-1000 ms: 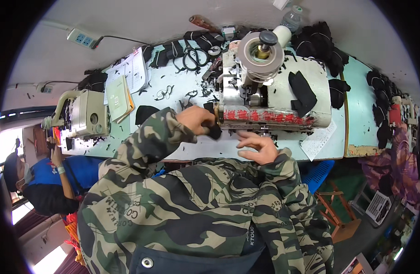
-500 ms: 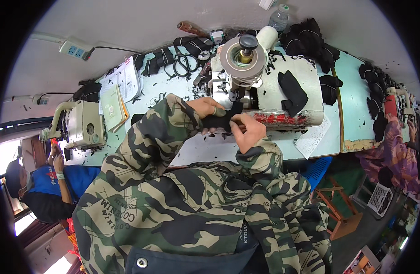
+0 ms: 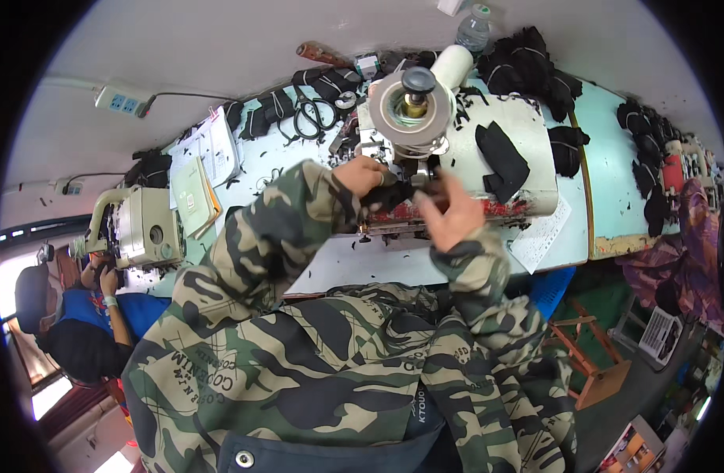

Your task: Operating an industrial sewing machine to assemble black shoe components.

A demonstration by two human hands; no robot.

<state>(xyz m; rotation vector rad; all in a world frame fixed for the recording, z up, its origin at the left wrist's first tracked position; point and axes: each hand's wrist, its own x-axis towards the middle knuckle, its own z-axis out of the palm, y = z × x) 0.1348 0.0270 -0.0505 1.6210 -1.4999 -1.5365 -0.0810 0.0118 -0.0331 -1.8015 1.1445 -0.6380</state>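
Small black fabric piece (image 3: 393, 194) in the left hand (image 3: 363, 178), at the front of a cream metal sewing machine (image 3: 463, 151).
The left hand pinches the fabric, hiding part of it; the right hand (image 3: 456, 214), blurred, is loosely spread just beside it, and whether it touches the fabric I cannot tell. A round grey metal disc with a black knob (image 3: 418, 80) rises above the hands, partly blocking the view of the machine; a bent black cloth strip (image 3: 501, 162) lies on its top. Black-handled scissors (image 3: 305, 98), tied black cloth bundles (image 3: 519, 67) and a pale green notebook (image 3: 195, 195) lie around on the pale desk (image 3: 338, 268).
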